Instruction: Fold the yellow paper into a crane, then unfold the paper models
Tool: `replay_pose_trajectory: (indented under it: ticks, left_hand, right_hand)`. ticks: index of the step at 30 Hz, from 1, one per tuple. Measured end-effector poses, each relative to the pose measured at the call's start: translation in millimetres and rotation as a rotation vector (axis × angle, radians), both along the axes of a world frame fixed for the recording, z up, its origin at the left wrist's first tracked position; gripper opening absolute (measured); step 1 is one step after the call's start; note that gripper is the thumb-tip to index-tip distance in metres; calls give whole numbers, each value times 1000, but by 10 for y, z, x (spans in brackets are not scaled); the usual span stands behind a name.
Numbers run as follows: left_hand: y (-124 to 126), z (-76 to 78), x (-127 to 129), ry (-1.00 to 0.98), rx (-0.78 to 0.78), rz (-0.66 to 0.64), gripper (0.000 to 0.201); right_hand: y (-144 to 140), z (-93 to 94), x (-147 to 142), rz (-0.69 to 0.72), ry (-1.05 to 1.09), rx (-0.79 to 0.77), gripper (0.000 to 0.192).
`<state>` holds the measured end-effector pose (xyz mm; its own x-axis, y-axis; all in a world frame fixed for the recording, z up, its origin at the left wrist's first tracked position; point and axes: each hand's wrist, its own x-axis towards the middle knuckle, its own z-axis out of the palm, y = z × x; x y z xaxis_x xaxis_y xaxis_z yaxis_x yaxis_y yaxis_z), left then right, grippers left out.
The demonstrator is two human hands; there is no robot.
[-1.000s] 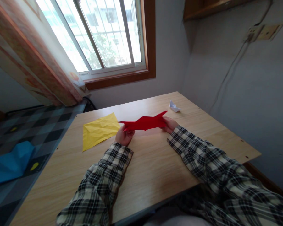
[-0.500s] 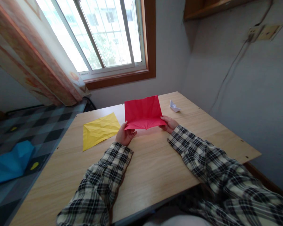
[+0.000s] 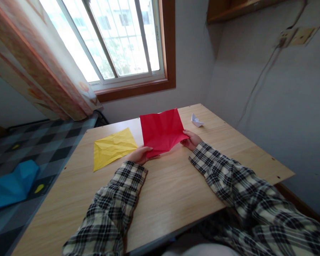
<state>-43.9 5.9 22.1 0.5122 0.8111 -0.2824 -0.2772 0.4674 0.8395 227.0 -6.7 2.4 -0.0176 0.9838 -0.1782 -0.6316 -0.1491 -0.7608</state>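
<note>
A creased sheet of red paper is held up over the middle of the table, its near edge tilted down to the left. My left hand is closed on the near left corner, thumb on top and fingers beneath. At the near right corner, my right hand pinches the sheet, its lower fingers partly behind the paper. Beside my left hand lies a creased yellow paper sheet, flat on the wood. A small folded white paper boat sits beyond my right hand.
The light wooden table extends under both arms. Left of it, a folded blue paper piece rests on a checked cloth. A window with a curtain is behind, and a power cord hangs on the right wall.
My left hand has moved down toward me, its thumb now over the red paper. The paper's near left corner has dropped and the sheet looks flatter. My right hand has barely moved.
</note>
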Motion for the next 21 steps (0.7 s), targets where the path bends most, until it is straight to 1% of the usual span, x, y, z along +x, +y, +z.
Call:
replay_pose_trajectory:
  ticks: [2,4,6,8,11,13,17,19,21]
  left_hand:
    - [-6,3,30,-1,4,38,43]
    - [-5,4,46,-9,7,73,45]
    - [-1,3,50,-19,1,89,46]
    - [5,-1,48,-19,-6,103,46]
    - [16,-19,56,1,9,141,45]
    - [27,-42,72,10,70,196,40]
    - [51,-94,102,29,303,344,29]
    - [60,-106,99,87,343,379,30]
    - [64,-107,90,133,342,404,31]
  right_hand:
    - [-17,8,-33,-5,-36,34,5]
    - [-36,11,-57,17,-107,68,11]
    - [-48,6,-66,73,-194,77,17]
    - [-50,-8,-65,121,-258,72,16]
    - [-43,-38,-63,128,-284,83,19]
    - [-39,-59,-67,112,-286,99,22]
    - [-27,-102,-87,74,-331,124,20]
    - [-18,-119,-99,59,-355,121,20]
    - [-9,-128,-109,45,-363,105,19]
